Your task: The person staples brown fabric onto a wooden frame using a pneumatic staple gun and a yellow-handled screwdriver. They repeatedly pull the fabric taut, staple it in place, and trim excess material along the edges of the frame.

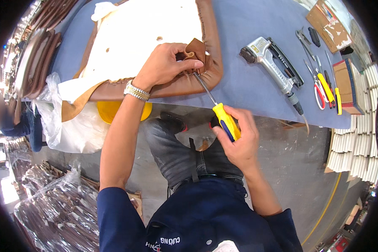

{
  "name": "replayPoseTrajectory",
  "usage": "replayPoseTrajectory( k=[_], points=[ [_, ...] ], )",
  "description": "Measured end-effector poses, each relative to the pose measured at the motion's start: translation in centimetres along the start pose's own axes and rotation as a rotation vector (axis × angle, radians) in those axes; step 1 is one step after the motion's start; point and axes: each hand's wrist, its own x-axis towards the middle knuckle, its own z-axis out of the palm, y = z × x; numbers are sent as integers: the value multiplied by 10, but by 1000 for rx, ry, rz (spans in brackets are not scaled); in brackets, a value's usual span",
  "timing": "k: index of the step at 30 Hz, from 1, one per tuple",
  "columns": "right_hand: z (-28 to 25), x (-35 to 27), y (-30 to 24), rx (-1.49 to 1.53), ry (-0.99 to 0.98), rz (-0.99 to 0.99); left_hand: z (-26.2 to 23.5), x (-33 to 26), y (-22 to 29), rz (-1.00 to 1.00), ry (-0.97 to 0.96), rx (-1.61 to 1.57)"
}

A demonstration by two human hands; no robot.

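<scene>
The left hand (170,63) is curling partly closed, pinching a folded flap of brown leather-like material (196,48) at the near right corner of a padded panel with white backing and a brown gathered border (130,46). The right hand (240,138) is wrapping closed around the handle of a yellow-and-blue screwdriver with a straight metal shaft (220,111). The shaft is slanting up-left to that corner, just below the left thumb; its exact tip contact is unclear. The panel is lying on a blue-grey table (248,92), left of a silver pneumatic stapler (273,63).
</scene>
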Motion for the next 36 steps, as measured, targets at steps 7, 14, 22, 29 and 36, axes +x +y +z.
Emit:
replayPoseTrajectory(
  k=[7, 14, 22, 29, 36],
  points=[
    [-17, 9, 23, 213, -196, 360, -3, 3, 15, -33, -52, -92],
    [27, -13, 56, 1149, -245, 651, -8, 3, 24, -155, -86, -151],
    [12, -11, 27, 636, -211, 159, 4, -109, 26, -155, 564, -585],
    [18, -35, 4, 218, -517, -49, 59, -221, -16, -598, 611, -1053],
    [33, -41, -23, 126, -570, -97, 59, -235, -39, -672, 588, -858]
  ],
)
